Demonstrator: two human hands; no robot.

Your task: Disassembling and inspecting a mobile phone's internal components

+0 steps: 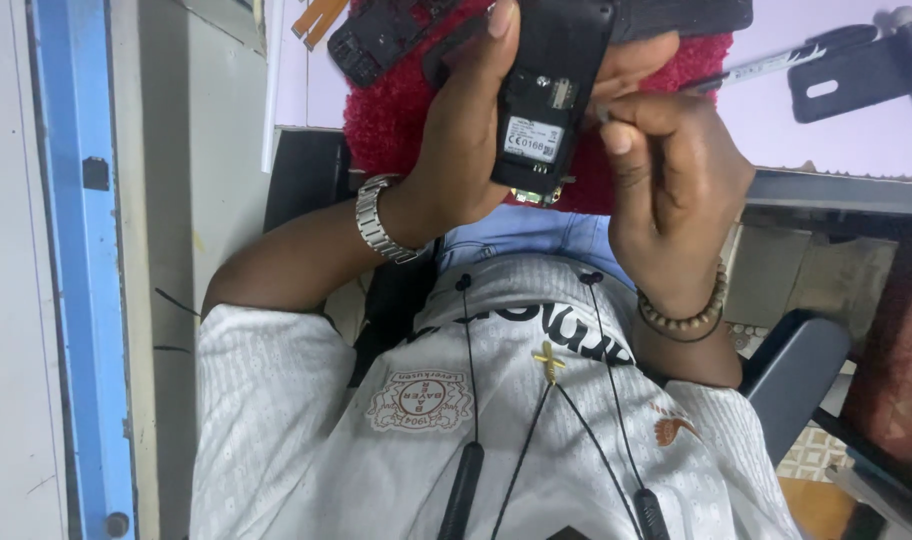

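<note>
We look down our own chest, so the view reads upside down: the bench (836,140) runs along the top, our white shirt (496,440) fills the bottom.

Our left hand (466,130) grips a black phone (548,95) with its back cover off. Fingers wrap one long side, thumb tip resting near the upper end; the hand is closed around the phone body. The open back faces us, showing a white label and small metal parts. The phone is held in the air just off the bench's near edge, above a red fuzzy cloth (396,120) that hangs over that edge.

Our right hand (671,180) sits just beside the phone on its other long side. Its fingers are curled tight together and its fingertips are pressed at the phone's edge. Whether they pinch a small tool there, we cannot tell; something thin and pale shows at the fingertips but is too small to read.

A metal watch (376,220) is on the left wrist, a wooden bead bracelet (691,315) on the right.

On the bench: a second dark phone part (376,40) at the cloth's far side, a pen (776,65) lying toward the right edge, a black bracket (856,75) beside it. Black earphone cords (471,400) hang down our shirt.
</note>
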